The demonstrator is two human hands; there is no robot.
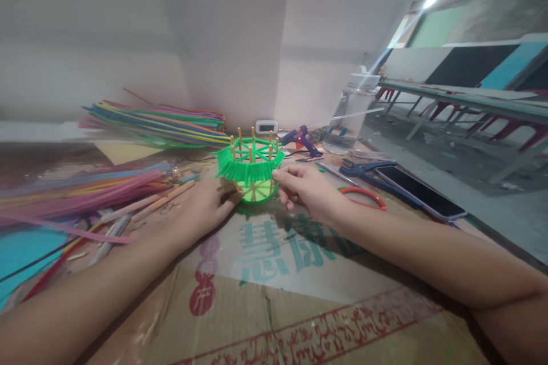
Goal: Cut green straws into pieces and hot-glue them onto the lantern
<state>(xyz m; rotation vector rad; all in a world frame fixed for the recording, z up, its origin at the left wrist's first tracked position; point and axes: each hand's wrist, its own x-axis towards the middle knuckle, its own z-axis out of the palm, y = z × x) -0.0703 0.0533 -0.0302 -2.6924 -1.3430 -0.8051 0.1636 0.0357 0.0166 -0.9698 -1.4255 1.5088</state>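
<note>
A round green pipe-cleaner craft [250, 171] stands on the work surface between my hands. Thin wooden posts stick up in a ring from it, with a fringed green band around them and a flat green disc at its base. My left hand [214, 199] is at its left side, fingers curled by the base and partly hidden behind the craft. My right hand [302, 185] pinches the right edge of the green fringe between thumb and finger.
Bundles of coloured pipe cleaners [158, 122] lie at the left. Behind the craft are a small white digital clock [266, 126] and a blue glue gun [302, 140]. Pliers [381, 179], a phone [422, 191], red-handled scissors [368, 197] and a clear container [346, 117] are at the right.
</note>
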